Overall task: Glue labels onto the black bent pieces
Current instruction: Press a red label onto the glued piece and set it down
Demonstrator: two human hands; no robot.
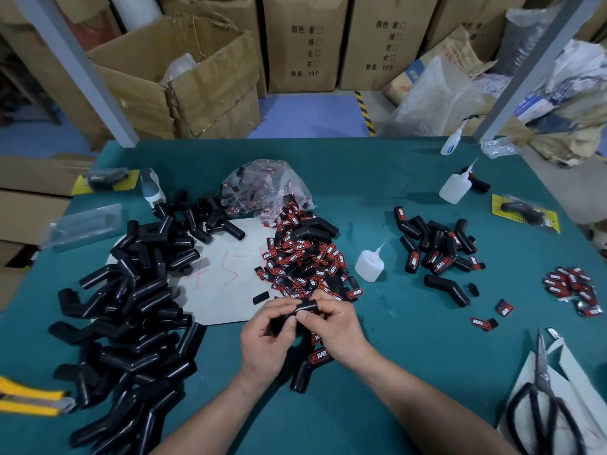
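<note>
My left hand [266, 336] and my right hand [335, 326] both grip one black bent piece [303, 305] just above the green table [410, 356], thumbs pressed on its top. Below my hands lies another black bent piece [303, 372] with a red-and-black label [318, 355] on it. A heap of loose labels [305, 261] spreads behind my hands. Plain bent pieces [131, 307] are piled at the left. Labelled bent pieces [437, 251] lie at the right. A white glue bottle [369, 266] stands beside the label heap.
Black scissors [542, 399] lie on paper at the front right. A yellow utility knife [29, 400] is at the front left. Two more squeeze bottles [455, 187] stand far right, and a plastic bag of labels [266, 185] sits behind the heap. Cardboard boxes [184, 80] stand beyond the table.
</note>
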